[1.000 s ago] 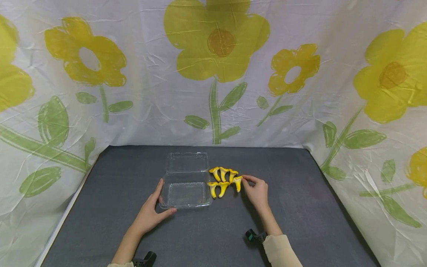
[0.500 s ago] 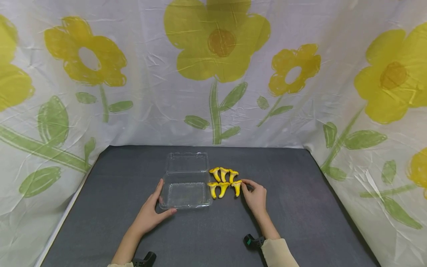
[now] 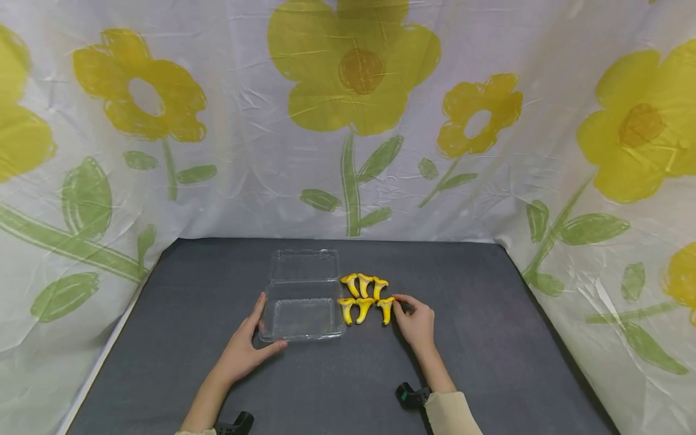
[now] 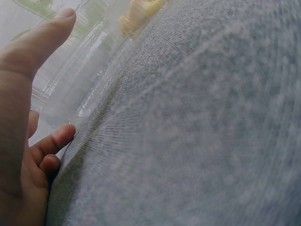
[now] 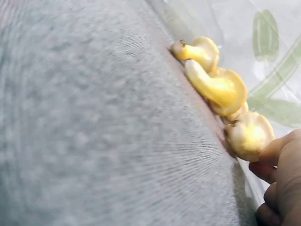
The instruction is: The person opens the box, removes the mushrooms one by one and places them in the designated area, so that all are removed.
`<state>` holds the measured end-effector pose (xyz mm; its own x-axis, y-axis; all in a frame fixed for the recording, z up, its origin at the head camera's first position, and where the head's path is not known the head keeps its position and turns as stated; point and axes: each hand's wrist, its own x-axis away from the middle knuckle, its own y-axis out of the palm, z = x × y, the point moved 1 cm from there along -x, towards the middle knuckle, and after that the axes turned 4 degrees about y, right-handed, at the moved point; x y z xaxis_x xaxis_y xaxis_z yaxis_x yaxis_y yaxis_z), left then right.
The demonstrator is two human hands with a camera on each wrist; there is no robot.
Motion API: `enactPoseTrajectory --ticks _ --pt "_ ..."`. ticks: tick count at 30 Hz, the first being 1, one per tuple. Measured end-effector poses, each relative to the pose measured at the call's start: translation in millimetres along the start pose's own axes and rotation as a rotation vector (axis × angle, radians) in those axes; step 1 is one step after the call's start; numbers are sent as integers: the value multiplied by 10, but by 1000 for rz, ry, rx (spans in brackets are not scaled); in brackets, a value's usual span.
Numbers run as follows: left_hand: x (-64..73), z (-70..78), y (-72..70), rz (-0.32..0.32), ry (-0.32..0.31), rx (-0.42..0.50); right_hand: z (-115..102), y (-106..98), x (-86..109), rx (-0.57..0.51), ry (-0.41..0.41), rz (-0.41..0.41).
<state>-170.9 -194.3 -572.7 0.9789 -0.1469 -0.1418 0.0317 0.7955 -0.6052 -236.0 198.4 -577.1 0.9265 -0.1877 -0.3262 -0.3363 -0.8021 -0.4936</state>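
Note:
A clear plastic clamshell box (image 3: 301, 317) lies with its lid (image 3: 306, 266) folded back. My left hand (image 3: 244, 353) rests at its left side, fingers along the wall and thumb by the front corner. Right of the box lie yellow chanterelle mushrooms (image 3: 364, 309) in two rows, stems towards me. At the right end of the front row, my right hand (image 3: 417, 326) pinches the cap edge of one chanterelle (image 3: 386, 311) between thumb and fingertips. The right wrist view shows that chanterelle (image 5: 249, 136) at the fingertips, its stem end near the table.
A dark grey cloth covers the table (image 3: 337, 393). White curtains (image 3: 244, 181) printed with yellow flowers stand behind and at both sides. Dark camera mounts (image 3: 413, 396) sit on the wrists.
My right hand has brought the end chanterelle slightly left and towards me, into line with the front row. The left hand and the box have stayed in place.

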Motion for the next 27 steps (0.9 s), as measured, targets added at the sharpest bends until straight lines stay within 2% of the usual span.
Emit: enactPoseTrajectory --ticks 8,15,27 --pt "-3 -7 15 -4 -16 -3 16 -69 -6 1 28 -60" --pt "-4 -9 8 0 -10 -4 10 -112 -19 -2 10 -102" --pt "-6 -11 3 12 7 -15 29 -124 -16 -25 26 -114"
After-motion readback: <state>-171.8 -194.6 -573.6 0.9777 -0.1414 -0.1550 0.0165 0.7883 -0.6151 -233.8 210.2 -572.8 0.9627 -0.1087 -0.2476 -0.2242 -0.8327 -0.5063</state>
